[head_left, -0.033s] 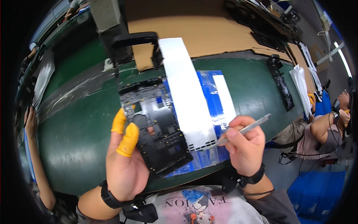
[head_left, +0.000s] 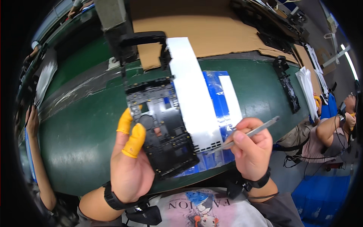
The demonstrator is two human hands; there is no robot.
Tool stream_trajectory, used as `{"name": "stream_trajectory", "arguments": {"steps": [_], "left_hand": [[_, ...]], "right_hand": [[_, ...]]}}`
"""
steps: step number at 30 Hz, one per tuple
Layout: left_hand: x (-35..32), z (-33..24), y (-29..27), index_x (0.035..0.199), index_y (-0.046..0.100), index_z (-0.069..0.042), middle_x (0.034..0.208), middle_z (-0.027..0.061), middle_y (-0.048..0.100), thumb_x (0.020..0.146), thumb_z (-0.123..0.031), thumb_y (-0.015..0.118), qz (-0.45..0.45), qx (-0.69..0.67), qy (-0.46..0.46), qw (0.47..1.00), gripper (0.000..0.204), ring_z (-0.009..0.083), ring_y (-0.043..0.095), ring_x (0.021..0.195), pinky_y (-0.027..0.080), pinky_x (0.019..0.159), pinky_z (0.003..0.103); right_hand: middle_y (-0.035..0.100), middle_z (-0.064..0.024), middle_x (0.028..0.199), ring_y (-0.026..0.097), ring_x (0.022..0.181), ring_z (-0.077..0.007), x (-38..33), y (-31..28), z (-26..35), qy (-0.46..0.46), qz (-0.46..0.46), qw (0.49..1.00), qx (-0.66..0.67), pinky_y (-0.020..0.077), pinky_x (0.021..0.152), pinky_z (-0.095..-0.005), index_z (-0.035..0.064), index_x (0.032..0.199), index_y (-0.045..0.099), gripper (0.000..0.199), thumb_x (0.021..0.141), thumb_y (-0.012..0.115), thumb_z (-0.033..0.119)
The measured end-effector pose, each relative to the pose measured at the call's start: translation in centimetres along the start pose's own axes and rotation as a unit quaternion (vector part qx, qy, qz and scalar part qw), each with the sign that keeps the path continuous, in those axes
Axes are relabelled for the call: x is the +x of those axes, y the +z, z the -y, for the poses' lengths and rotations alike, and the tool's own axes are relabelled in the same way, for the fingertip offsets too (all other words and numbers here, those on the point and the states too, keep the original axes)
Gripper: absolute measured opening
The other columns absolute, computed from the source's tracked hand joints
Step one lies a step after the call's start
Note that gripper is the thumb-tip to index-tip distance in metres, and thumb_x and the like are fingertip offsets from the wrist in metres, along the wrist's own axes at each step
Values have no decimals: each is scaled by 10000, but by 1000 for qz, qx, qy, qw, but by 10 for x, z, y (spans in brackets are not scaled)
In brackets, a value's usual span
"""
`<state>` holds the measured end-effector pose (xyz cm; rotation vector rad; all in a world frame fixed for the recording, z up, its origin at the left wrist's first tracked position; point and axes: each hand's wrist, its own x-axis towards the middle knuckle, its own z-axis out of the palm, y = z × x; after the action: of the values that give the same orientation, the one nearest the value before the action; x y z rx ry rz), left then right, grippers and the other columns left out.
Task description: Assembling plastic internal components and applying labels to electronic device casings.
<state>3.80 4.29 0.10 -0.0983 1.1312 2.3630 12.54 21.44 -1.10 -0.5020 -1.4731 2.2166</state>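
My left hand (head_left: 130, 174), with yellow finger covers (head_left: 134, 142) on the thumb and a finger, grips a black plastic frame (head_left: 174, 117) by its left edge. The frame is a flat housing full of small openings, with a raised loop-like part at its far end. In my right hand (head_left: 253, 153) is a pair of metal tweezers (head_left: 262, 128), pinched between thumb and fingers. Their tips point left, at the near end of a long white sheet (head_left: 191, 87). Small black rectangular pieces (head_left: 210, 146) lie in rows there. Whether the tips hold a piece is too small to tell.
A blue film-covered board (head_left: 216, 89) lies under the white sheet, beside a shorter white strip (head_left: 231, 100). On the green table (head_left: 79, 147) at right stands a long black part (head_left: 286, 83). Brown cardboard (head_left: 196, 34) covers the far side. Other people sit left and right.
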Motion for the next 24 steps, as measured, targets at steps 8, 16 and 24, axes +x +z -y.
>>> {"name": "stream_trajectory", "arguments": {"steps": [8,16,24], "left_hand": [[-4,-2,-5,1217,300,-105,1105,66,454,850,-193,465,57,-54,-56,995,411,154,475,951,412,850,326],[-7,-1,-6,1227,300,-112,1080,57,465,843,-206,475,58,-52,-35,996,432,147,474,947,424,828,320],[-7,0,-6,1237,296,-107,1070,60,473,839,-235,480,49,-32,-20,998,457,152,479,945,430,821,327]], "right_hand": [[571,-67,775,548,681,-91,-5,45,-1,-4,140,990,12,435,621,-203,-25,978,458,236,759,544,-39],[578,-77,773,557,696,-100,-2,50,-9,-5,116,992,43,453,647,-218,-42,967,454,221,763,538,-34],[581,-79,783,562,696,-101,-2,50,-8,-7,125,992,23,452,651,-211,-44,973,464,228,760,543,-36]]}}
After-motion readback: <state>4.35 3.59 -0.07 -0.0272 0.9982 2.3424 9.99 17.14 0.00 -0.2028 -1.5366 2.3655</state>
